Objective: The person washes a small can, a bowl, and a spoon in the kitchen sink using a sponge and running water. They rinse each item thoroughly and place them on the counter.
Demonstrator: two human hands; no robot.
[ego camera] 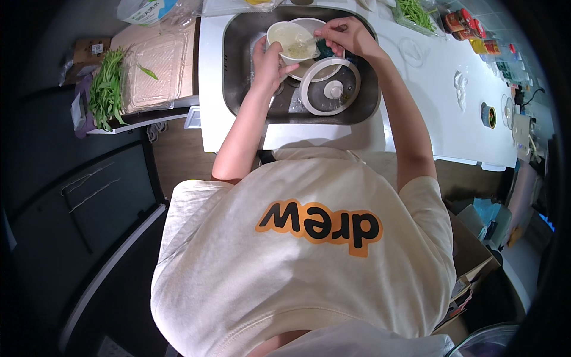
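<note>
My left hand (269, 67) grips a white bowl (285, 32) by its side and tilts it over the sink (241, 98). A little pale, cloudy matter lies inside the bowl. Between the fingers of my right hand (350, 38) is a thin utensil (341, 28) with a dark handle. Its other end reaches towards the bowl's inside, too blurred to tell its kind. Beneath the bowl, a larger light-coloured pot (323, 76) stands partly hidden in the sink. A glass lid (308, 91) with a pale rim and a round knob leans in front of it.
Leafy greens (107, 89) and a clear plastic tray (156, 85) lie on the left. Along the right counter stand a box of green stalks (415, 15), red-lidded jars (459, 20), several bottles (504, 58) and a small dark tin (488, 115). A crumpled white wrapper (460, 89) lies nearby.
</note>
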